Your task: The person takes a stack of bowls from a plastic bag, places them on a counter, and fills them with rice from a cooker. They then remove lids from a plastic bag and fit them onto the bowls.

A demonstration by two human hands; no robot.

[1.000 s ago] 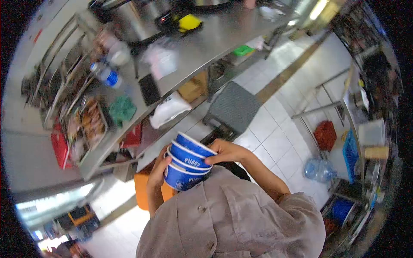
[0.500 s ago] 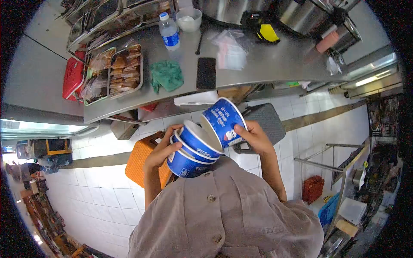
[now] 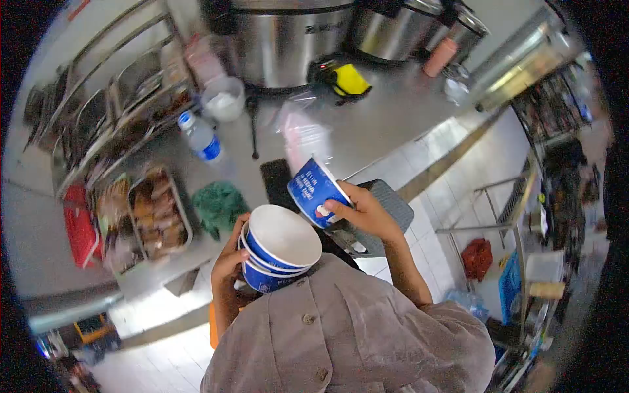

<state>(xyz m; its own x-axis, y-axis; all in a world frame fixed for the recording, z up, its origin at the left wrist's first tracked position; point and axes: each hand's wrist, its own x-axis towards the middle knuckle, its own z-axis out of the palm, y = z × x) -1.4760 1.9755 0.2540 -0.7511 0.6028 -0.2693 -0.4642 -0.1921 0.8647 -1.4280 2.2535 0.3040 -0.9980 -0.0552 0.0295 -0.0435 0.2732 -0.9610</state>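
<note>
The fingers (image 3: 335,205) of the right hand (image 3: 364,213) are clamped on one blue paper bowl (image 3: 312,188), held tilted and already parted from the rest, over the steel counter (image 3: 393,111). A nested stack of blue paper bowls (image 3: 278,243), not yet separated, is cupped by the left hand (image 3: 229,259) at the chest.

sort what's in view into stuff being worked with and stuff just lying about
In hand:
- bowl, gripped by right hand
- bowl stack, held by left hand

Lying about on the counter:
- bottle
- green cloth
- phone
- food tray
- tub
- steel pot
</note>
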